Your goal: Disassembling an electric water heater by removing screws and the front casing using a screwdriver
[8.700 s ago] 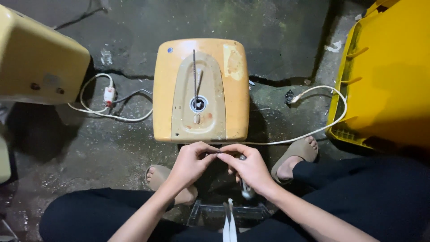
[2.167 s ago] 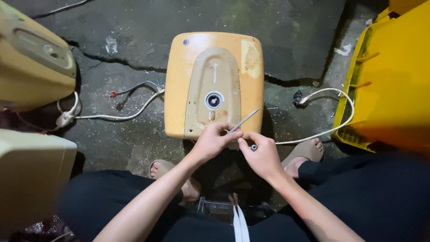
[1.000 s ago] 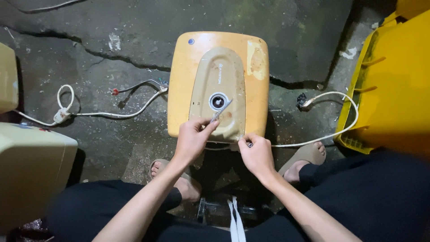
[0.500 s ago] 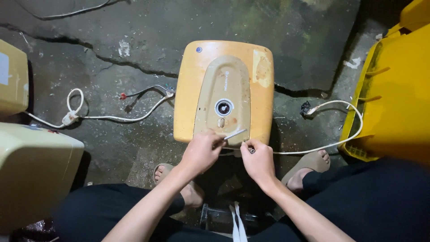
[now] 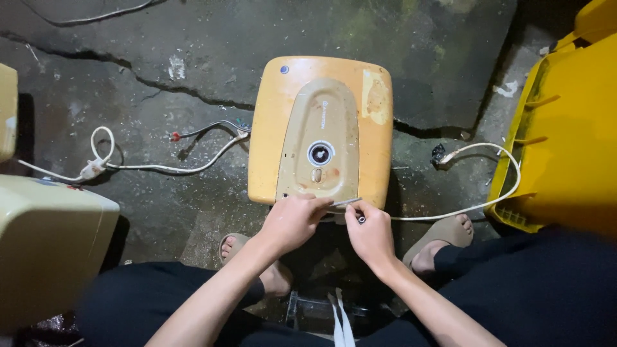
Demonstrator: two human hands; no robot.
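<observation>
both hands [image 5: 334, 222] hold screwdriver [image 5: 344, 203] at yellowed heater [image 5: 321, 132].

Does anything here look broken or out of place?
Yes. The yellowed water heater lies flat on a cracked concrete floor, stained, with a torn patch near its top right corner. A cable beside it ends in bare coloured wires. Both hands hold a thin metal tool at its lower edge.

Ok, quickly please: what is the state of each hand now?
Left hand: closed on a thin metal tool at the lower edge of the orange heater.
Right hand: closed, pinching something small; what, cannot be told.
</observation>
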